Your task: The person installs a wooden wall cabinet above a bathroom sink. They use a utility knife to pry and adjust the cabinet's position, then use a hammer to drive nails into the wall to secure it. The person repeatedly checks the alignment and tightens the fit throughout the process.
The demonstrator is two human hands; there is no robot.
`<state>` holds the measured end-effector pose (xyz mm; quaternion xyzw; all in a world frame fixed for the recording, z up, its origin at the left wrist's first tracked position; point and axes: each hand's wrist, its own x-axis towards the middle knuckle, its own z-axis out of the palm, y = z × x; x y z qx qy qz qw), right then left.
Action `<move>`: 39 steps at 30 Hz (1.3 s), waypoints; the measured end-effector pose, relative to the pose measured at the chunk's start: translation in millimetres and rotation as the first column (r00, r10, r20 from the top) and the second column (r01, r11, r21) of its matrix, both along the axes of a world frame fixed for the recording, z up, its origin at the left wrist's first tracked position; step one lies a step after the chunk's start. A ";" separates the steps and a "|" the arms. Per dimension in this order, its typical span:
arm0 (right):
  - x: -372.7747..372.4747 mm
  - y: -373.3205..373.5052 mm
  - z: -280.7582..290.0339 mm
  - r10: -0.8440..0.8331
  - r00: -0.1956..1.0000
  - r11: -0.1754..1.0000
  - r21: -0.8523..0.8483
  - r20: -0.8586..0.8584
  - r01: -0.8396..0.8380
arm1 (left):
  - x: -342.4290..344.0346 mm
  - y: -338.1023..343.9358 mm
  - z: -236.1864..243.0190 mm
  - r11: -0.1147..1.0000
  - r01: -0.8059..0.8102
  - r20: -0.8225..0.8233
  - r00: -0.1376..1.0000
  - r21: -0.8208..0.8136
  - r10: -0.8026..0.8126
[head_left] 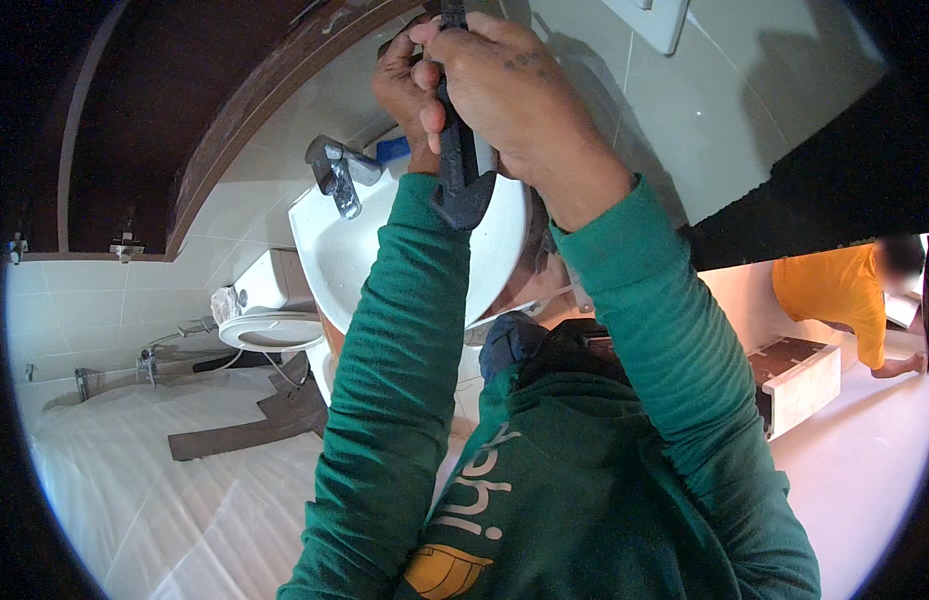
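High over the white washbasin point(335, 260), both my hands grip a long black bar-shaped tool point(465, 200) with a wide, angular lower end. My left hand point(400, 85) is curled at the tool's upper part, partly hidden behind it. My right hand point(515, 100) wraps round it from the right, fingertips beside those of my left. The chrome tap point(335, 175) stands at the basin's back, left of my wrists, with a small blue object point(393, 148) near it.
A dark wooden cabinet point(115, 90) overhangs at upper left. A toilet point(270, 325) is left of the basin, above white sheeting point(155, 500) with brown pieces point(225, 440). At right, a person in orange point(825, 290) bends near a pale box point(805, 390).
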<state>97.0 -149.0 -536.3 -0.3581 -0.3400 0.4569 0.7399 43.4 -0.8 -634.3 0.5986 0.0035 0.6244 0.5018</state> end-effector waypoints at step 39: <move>-37.5 56.8 -2.6 -0.021 0.889 0.974 -0.193 0.458 0.122 | -16.7 -20.7 -16.4 0.967 -0.181 -0.158 0.975 -0.181 0.154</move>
